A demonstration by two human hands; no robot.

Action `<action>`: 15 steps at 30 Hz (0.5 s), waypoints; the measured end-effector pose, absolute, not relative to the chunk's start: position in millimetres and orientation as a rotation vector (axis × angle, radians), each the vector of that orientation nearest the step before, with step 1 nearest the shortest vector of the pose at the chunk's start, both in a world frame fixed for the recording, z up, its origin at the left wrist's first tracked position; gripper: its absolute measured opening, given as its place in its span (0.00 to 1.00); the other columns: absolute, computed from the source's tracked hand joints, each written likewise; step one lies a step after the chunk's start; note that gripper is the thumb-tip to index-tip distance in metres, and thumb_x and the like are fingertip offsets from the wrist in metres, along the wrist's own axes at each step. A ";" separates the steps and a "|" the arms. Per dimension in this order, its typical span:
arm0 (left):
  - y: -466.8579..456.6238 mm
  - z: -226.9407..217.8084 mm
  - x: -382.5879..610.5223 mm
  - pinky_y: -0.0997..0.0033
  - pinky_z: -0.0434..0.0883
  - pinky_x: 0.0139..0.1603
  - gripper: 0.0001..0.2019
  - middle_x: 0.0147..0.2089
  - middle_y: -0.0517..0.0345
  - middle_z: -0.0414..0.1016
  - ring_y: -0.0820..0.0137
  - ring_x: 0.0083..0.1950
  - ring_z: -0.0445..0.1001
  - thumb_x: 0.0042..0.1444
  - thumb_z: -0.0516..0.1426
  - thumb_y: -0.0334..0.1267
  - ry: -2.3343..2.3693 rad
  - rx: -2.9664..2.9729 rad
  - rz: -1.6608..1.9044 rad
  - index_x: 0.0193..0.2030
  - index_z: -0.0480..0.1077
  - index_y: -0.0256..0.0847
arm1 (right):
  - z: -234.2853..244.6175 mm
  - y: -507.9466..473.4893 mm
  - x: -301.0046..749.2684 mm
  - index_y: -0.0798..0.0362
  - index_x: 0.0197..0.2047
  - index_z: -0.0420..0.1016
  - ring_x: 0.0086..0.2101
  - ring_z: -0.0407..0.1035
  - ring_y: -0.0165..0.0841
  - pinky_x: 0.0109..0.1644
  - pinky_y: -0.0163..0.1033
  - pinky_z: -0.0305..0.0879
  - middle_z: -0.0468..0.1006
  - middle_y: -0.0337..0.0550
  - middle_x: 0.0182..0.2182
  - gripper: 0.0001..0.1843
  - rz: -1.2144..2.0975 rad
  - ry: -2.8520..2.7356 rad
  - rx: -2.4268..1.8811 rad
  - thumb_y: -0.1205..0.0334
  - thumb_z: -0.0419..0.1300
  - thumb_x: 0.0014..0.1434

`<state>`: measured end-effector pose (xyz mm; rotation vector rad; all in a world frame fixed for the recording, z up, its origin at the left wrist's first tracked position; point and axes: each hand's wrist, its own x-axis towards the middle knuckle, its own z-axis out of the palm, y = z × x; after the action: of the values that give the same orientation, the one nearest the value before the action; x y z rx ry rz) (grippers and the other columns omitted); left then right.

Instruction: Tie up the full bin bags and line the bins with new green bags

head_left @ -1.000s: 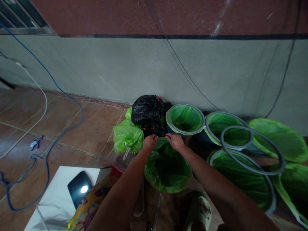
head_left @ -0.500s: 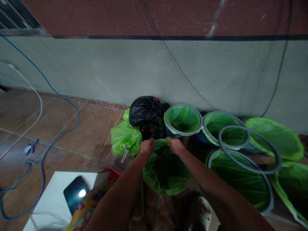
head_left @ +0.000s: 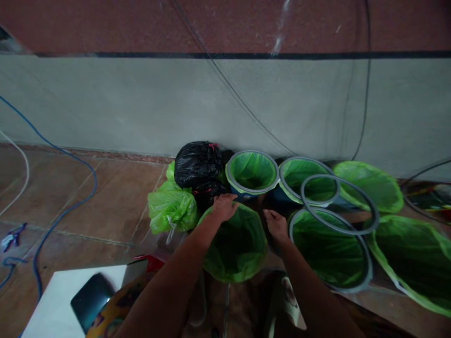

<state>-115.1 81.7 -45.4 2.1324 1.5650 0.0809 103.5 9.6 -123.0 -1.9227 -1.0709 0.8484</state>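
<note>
A bin lined with a green bag [head_left: 235,253] stands in front of me, the liner folded over its rim. My left hand [head_left: 224,207] rests on the far left part of that rim, its fingers stretched out over the liner. Just beside the rim on the right is my right hand [head_left: 276,224], its fingers curled closed; I make out nothing in them. Left of the bin lie a tied green bag [head_left: 172,209] and a black bag [head_left: 198,164], which sits on another black one.
Several green-lined bins, one a ringed bin [head_left: 252,173], stand to the right along the wall. A loose grey ring [head_left: 369,206] lies across two of them. At lower left, a phone [head_left: 92,300] is on a white box [head_left: 49,300]. A blue cable [head_left: 63,218] crosses the floor.
Both hands held the liner at the far rim close together; now they are apart. My right hand has moved right, off the rim. The liner's mouth looks wider, and the view has turned right.
</note>
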 end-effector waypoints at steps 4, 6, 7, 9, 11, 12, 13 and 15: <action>83.6 -52.8 -93.1 0.59 0.64 0.60 0.18 0.54 0.51 0.78 0.62 0.57 0.73 0.68 0.46 0.43 1.543 2.141 -0.040 0.53 0.74 0.43 | -119.3 9.5 89.1 0.57 0.36 0.82 0.34 0.76 0.39 0.37 0.39 0.70 0.83 0.50 0.32 0.29 0.992 -0.967 -1.846 0.38 0.58 0.50; 84.2 -56.7 -90.0 0.59 0.65 0.59 0.19 0.52 0.50 0.79 0.61 0.55 0.74 0.69 0.45 0.43 1.568 2.139 -0.071 0.48 0.76 0.42 | -119.2 10.7 81.8 0.57 0.35 0.81 0.33 0.76 0.40 0.37 0.40 0.71 0.83 0.50 0.32 0.28 1.035 -0.876 -1.839 0.39 0.60 0.47; 84.9 -58.4 -90.3 0.59 0.65 0.59 0.18 0.51 0.50 0.79 0.61 0.55 0.74 0.68 0.45 0.43 1.575 2.138 -0.076 0.47 0.76 0.42 | -119.7 10.6 78.7 0.58 0.35 0.81 0.33 0.76 0.40 0.37 0.41 0.71 0.83 0.51 0.32 0.28 1.050 -0.832 -1.834 0.39 0.60 0.47; 87.0 -61.6 -93.4 0.61 0.65 0.60 0.17 0.51 0.51 0.79 0.63 0.55 0.75 0.68 0.47 0.42 1.559 2.133 -0.058 0.47 0.76 0.42 | -121.3 8.6 73.2 0.59 0.35 0.81 0.34 0.76 0.40 0.39 0.42 0.71 0.83 0.52 0.33 0.27 1.070 -0.805 -1.800 0.41 0.61 0.46; 90.2 -64.5 -98.7 0.65 0.64 0.61 0.15 0.52 0.53 0.79 0.65 0.55 0.75 0.66 0.50 0.41 1.501 2.131 -0.013 0.49 0.76 0.43 | -122.3 4.8 68.6 0.58 0.37 0.81 0.35 0.76 0.40 0.41 0.42 0.71 0.83 0.52 0.35 0.26 1.078 -0.855 -1.761 0.43 0.62 0.47; 91.9 -65.8 -101.7 0.67 0.64 0.62 0.14 0.53 0.53 0.79 0.67 0.55 0.75 0.66 0.51 0.40 1.469 2.131 0.011 0.49 0.76 0.42 | -122.2 2.5 66.6 0.58 0.39 0.81 0.36 0.76 0.40 0.43 0.43 0.72 0.83 0.52 0.36 0.25 1.071 -0.897 -1.759 0.44 0.62 0.48; 93.7 -66.9 -104.5 0.69 0.64 0.62 0.14 0.53 0.54 0.79 0.68 0.55 0.75 0.65 0.52 0.40 1.441 2.133 0.027 0.50 0.76 0.42 | -121.7 0.1 64.8 0.57 0.41 0.80 0.37 0.76 0.40 0.44 0.43 0.72 0.83 0.51 0.38 0.24 1.055 -0.947 -1.766 0.46 0.61 0.49; 97.1 -68.8 -109.1 0.70 0.64 0.62 0.13 0.53 0.55 0.79 0.68 0.56 0.74 0.63 0.54 0.37 1.407 2.140 0.025 0.51 0.76 0.43 | -119.7 -4.7 61.8 0.56 0.44 0.79 0.38 0.76 0.40 0.46 0.45 0.71 0.83 0.50 0.39 0.22 0.996 -1.060 -1.806 0.50 0.59 0.53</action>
<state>-109.1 97.1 -68.8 2.1404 1.4069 0.0247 61.8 -4.7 -119.7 -1.8062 -1.0597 0.9963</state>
